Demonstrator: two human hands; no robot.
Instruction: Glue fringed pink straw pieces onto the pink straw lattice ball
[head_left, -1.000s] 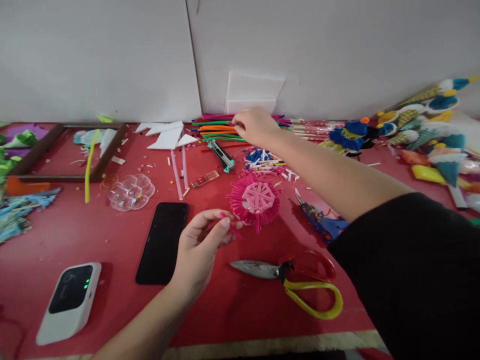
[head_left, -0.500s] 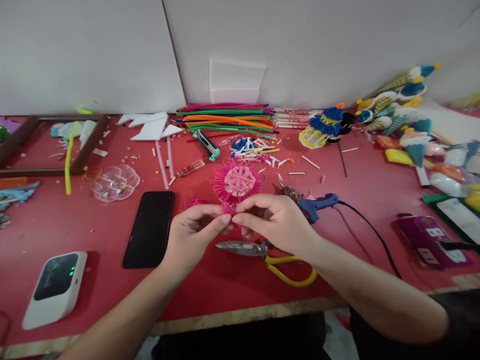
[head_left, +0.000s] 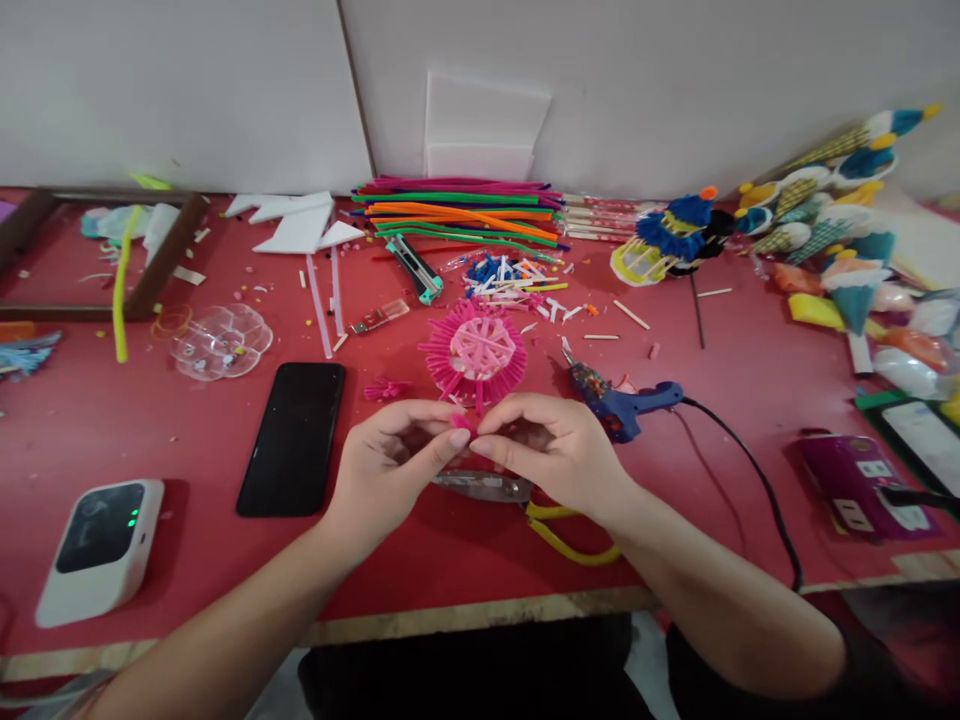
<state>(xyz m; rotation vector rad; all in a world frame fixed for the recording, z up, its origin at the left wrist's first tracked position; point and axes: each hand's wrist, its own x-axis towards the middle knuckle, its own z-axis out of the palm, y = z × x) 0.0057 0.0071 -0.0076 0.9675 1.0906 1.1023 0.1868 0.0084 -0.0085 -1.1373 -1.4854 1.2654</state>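
Observation:
Between the fingertips of both hands is a small fuzzy pink piece of pipe cleaner [head_left: 460, 422], mostly hidden by the fingers. My left hand [head_left: 394, 460] pinches it between thumb and index finger. My right hand [head_left: 551, 445] is closed in a pinch against its other side. Just beyond the fingers lies a round pink craft [head_left: 481, 348], with pipe-cleaner spokes around a lighter woven middle. A small bunch of pink pipe-cleaner bits [head_left: 386, 388] rests left of it. Scissors [head_left: 487, 487] with yellow handles lie below my hands, partly covered by the right one.
A blue glue gun [head_left: 626, 408] with a black cord lies to the right, near a purple power socket [head_left: 862, 485]. On the left are a black phone [head_left: 292, 440] and a white device [head_left: 101, 550]. Colourful pipe cleaners [head_left: 457, 215] and a utility knife [head_left: 415, 268] lie behind.
The view has shifted slightly, so the table sits a little higher in it. My hands stay together; less of the pink piece shows between the fingers.

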